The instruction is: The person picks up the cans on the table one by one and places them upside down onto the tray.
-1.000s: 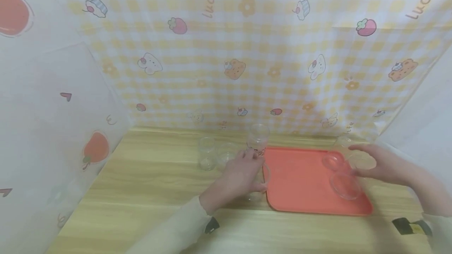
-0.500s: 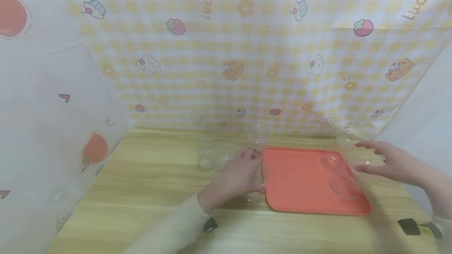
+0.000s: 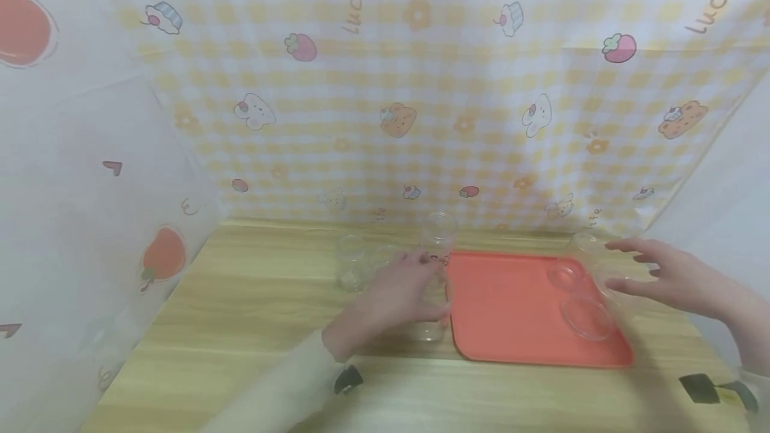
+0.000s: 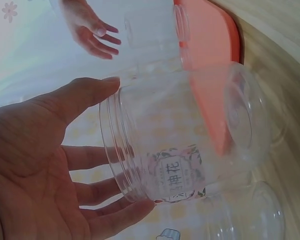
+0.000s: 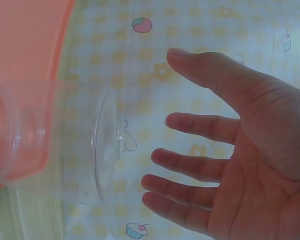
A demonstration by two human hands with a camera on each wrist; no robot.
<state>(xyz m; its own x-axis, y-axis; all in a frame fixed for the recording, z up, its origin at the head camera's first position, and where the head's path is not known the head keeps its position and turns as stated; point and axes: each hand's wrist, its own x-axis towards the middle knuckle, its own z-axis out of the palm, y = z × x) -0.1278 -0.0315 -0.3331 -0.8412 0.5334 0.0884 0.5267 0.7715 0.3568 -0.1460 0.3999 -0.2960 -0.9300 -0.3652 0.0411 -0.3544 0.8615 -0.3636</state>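
In the head view my left hand (image 3: 391, 296) is around the top of a clear lidded jar (image 3: 429, 331) beside the tray's left edge. The left wrist view shows thumb and fingers loosely spread at the rim of this jar (image 4: 190, 110); firm contact cannot be told. My right hand (image 3: 676, 279) is spread out at the tray's right side, holding nothing. Close to its fingertips, but apart, is another clear lidded jar (image 5: 75, 145). That jar's round base (image 3: 588, 317) lies over the red tray (image 3: 511, 306), near a smaller base ring (image 3: 566, 276) of another jar.
More clear jars stand left of the tray: a slim jar (image 3: 351, 262), one partly behind my left hand, and a taller jar (image 3: 439, 229) near the back. A label (image 4: 175, 170) with flowers and characters shows through the nearer jar. A checked cloth (image 3: 361, 85) hangs behind the wooden table (image 3: 259, 272).
My right hand has drawn away to the right from its jar, its fingers spread. My left hand has shifted slightly left, with its thumb further from the fingers. The tray has stayed in place.
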